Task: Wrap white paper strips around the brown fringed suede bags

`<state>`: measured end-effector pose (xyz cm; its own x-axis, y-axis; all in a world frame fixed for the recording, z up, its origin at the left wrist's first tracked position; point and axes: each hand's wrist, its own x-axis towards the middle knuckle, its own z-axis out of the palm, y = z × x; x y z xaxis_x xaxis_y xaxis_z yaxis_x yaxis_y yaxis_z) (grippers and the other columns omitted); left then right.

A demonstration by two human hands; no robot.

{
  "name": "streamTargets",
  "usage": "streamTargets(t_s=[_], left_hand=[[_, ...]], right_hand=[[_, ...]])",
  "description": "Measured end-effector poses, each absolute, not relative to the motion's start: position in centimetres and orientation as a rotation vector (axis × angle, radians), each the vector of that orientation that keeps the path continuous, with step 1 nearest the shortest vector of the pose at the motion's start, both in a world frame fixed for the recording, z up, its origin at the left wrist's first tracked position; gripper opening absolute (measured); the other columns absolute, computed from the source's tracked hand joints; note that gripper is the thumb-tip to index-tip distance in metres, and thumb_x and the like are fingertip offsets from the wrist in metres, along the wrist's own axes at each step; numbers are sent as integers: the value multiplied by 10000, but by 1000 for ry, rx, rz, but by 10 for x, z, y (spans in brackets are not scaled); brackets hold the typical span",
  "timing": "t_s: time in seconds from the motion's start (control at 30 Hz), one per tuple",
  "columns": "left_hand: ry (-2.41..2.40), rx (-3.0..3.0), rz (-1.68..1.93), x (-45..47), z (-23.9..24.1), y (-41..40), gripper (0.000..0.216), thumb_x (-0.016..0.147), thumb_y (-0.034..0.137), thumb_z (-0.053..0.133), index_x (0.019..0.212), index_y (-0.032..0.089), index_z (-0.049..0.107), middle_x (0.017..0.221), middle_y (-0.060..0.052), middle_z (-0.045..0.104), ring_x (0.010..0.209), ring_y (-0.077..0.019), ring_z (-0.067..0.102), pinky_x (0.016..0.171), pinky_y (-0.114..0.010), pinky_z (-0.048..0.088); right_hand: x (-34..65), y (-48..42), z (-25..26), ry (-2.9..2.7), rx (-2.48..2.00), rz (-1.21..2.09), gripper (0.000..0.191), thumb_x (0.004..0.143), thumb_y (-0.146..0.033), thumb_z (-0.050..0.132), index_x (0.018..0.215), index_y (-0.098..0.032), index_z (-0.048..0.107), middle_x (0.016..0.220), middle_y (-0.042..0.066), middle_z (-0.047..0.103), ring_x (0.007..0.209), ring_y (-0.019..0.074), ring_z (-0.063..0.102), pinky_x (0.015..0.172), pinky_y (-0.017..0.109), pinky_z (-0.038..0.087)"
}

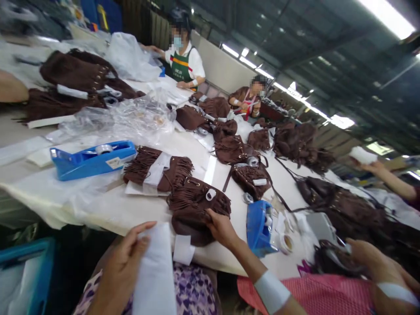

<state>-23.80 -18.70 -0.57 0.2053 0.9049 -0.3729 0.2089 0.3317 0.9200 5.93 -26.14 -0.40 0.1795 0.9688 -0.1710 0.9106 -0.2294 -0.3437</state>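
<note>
My left hand (126, 258) is closed on a long, folded strip of white paper (155, 271), held upright above my lap at the table's front edge. With my right hand (222, 227) I grip the right side of a dark brown fringed bag (193, 214); its fingers are partly hidden. The bag lies at the edge, with a small white ring-shaped piece (210, 194) on it. A white paper tag (183, 249) hangs beneath the bag over the edge. Just behind lies another brown fringed bag (182, 168) with white paper wrapped around its middle.
Blue tape dispensers (93, 159) (259, 227) stand left and right of the bags. Clear plastic wrap (121, 120) and more brown bags (231, 148) cover the table further back. Co-workers (183, 61) are across the table; another person's hand (370, 258) is close at right.
</note>
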Motion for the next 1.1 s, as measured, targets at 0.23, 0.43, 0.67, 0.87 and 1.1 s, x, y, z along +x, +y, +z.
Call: streamTargets(t_s=[0.23, 0.43, 0.67, 0.87, 1.1], left_hand=[[1089, 850, 611, -151, -24, -200, 592, 732, 439, 698, 1262, 237, 527, 1099, -65, 667, 822, -201, 658, 663, -323, 567], [1178, 788, 709, -140, -37, -204, 450, 722, 420, 690, 1086, 193, 556, 1009, -62, 672, 858, -201, 652, 723, -335, 566], [1357, 1019, 675, -126, -54, -207, 487, 736, 501, 628, 1086, 167, 569, 978, -79, 672, 871, -264, 655, 777, -418, 539], [1454, 1235, 626, -127, -65, -208, 494, 728, 556, 589, 1043, 175, 573, 962, -74, 673, 916, -287, 646, 873, -445, 491], [1447, 1310, 633, -120, -68, -205, 433, 729, 536, 617, 984, 199, 524, 924, -47, 639, 871, -273, 635, 835, -419, 491]], right_hand=[[82, -255, 1, -1873, -2221, 614, 199, 865, -221, 568, 1063, -224, 586, 959, 36, 724, 900, 208, 667, 739, 252, 402], [89, -252, 3, -1897, -2172, 662, 189, 901, -308, 570, 1071, -230, 599, 979, 36, 730, 910, 209, 674, 732, 249, 408], [90, -253, 5, -1925, -2138, 660, 220, 939, -330, 540, 1129, -229, 584, 1042, 53, 729, 931, 213, 677, 745, 257, 409], [93, -252, 4, -1915, -2122, 695, 217, 951, -365, 529, 1115, -236, 588, 1026, 43, 730, 914, 206, 680, 727, 252, 402], [93, -255, -2, -1940, -2081, 679, 297, 894, -331, 614, 1174, -242, 569, 1061, 35, 719, 960, 218, 666, 758, 257, 416]])
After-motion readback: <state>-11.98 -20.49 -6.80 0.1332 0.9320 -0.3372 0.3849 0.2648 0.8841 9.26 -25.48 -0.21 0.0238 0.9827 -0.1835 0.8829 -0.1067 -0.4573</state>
